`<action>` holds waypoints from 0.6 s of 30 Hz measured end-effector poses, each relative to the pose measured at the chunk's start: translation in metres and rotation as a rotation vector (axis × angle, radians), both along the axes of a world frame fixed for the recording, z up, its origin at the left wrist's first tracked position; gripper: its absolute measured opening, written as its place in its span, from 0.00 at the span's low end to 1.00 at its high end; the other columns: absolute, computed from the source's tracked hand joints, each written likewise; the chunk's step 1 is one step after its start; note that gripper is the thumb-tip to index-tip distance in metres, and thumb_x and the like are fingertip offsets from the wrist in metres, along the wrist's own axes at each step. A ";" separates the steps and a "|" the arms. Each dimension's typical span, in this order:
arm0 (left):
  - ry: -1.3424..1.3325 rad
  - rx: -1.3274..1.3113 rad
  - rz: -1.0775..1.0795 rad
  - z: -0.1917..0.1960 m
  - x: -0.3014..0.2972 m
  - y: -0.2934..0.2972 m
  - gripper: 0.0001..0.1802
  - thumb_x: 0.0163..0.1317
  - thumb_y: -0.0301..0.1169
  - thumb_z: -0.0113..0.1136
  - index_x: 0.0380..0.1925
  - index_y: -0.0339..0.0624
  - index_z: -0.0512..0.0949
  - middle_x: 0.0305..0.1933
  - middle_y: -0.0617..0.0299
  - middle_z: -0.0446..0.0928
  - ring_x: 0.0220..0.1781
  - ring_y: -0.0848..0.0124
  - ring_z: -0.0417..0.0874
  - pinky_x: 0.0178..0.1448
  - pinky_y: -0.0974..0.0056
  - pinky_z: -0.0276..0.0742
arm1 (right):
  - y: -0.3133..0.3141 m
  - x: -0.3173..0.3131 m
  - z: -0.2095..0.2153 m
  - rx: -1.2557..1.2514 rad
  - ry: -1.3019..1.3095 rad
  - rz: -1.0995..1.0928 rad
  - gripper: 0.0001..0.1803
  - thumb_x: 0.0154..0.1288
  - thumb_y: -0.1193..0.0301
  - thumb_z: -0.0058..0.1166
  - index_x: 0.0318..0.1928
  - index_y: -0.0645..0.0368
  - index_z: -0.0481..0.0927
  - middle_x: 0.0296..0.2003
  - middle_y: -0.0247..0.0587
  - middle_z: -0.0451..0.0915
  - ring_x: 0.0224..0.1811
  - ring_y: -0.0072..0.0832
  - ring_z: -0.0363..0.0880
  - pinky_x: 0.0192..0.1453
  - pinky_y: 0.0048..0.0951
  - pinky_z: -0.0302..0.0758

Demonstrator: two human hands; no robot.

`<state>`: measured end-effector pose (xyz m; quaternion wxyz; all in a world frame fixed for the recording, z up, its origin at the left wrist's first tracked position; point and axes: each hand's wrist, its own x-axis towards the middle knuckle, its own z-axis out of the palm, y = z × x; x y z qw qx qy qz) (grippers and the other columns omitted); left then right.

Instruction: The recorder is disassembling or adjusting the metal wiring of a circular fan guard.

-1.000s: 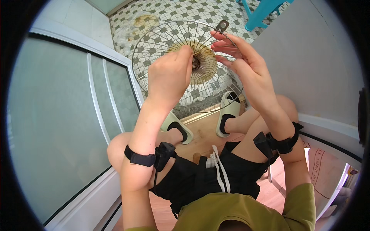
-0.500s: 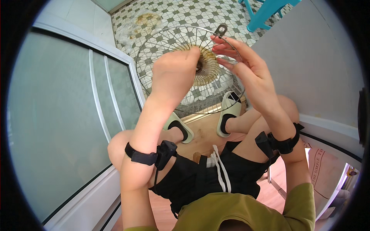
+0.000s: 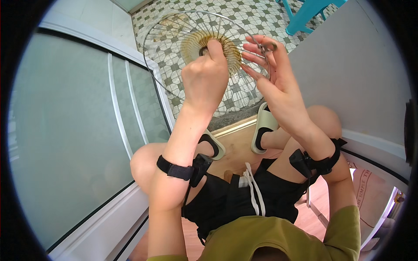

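A round wire fan grille (image 3: 232,51) is held up in front of me, tilted, over the tiled floor. Its closely spaced wires near the middle look yellow-brown. My right hand (image 3: 281,82) grips its right rim, with fingers partly spread against the wires and the thumb on the near side. Beside those fingers, a small metal bracket (image 3: 268,46) sits on the rim. My left hand (image 3: 204,80) is closed in a fist close to the grille's middle, thumb uppermost. Whatever that fist holds, if anything, is hidden.
Wet, brownish patterned tiles (image 3: 244,93) lie beyond a threshold strip (image 3: 230,129). A frosted-glass door (image 3: 65,130) stands at left, a grey panel (image 3: 348,82) at right. Part of a turquoise stool (image 3: 300,19) shows far right. My slippered feet flank the threshold.
The grille has shifted up and left and tilted more, its bracket swinging down and right. My left hand has moved slightly right, still near the middle; my right hand keeps its grip.
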<state>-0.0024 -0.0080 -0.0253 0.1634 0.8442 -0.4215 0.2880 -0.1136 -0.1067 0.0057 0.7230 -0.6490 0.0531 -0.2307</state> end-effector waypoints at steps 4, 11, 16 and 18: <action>-0.063 -0.085 -0.112 0.002 0.005 -0.004 0.05 0.49 0.22 0.52 0.25 0.40 0.67 0.11 0.64 0.70 0.13 0.70 0.75 0.17 0.66 0.71 | -0.005 -0.002 0.009 -0.051 0.107 0.067 0.36 0.56 0.87 0.35 0.67 0.52 0.55 0.66 0.37 0.58 0.66 0.31 0.59 0.68 0.32 0.58; 0.222 -0.294 -0.121 -0.010 -0.003 -0.005 0.03 0.60 0.25 0.49 0.30 0.38 0.66 0.17 0.58 0.75 0.18 0.64 0.78 0.20 0.64 0.70 | -0.007 0.005 -0.009 -0.265 0.118 0.068 0.23 0.66 0.75 0.44 0.62 0.53 0.67 0.60 0.36 0.65 0.55 0.22 0.67 0.57 0.24 0.65; 0.991 -0.778 -0.078 0.009 -0.020 -0.018 0.07 0.65 0.28 0.46 0.34 0.34 0.68 0.18 0.59 0.75 0.18 0.74 0.76 0.23 0.68 0.70 | 0.015 0.005 -0.007 0.110 0.186 0.061 0.21 0.71 0.72 0.40 0.64 0.52 0.62 0.56 0.31 0.65 0.51 0.17 0.67 0.52 0.21 0.67; 1.281 -1.053 -0.104 0.018 -0.022 -0.021 0.07 0.65 0.28 0.44 0.32 0.34 0.65 0.18 0.58 0.75 0.16 0.73 0.74 0.21 0.67 0.68 | 0.018 0.005 -0.013 0.058 0.065 0.052 0.22 0.72 0.71 0.39 0.65 0.50 0.59 0.57 0.31 0.63 0.51 0.16 0.66 0.50 0.21 0.67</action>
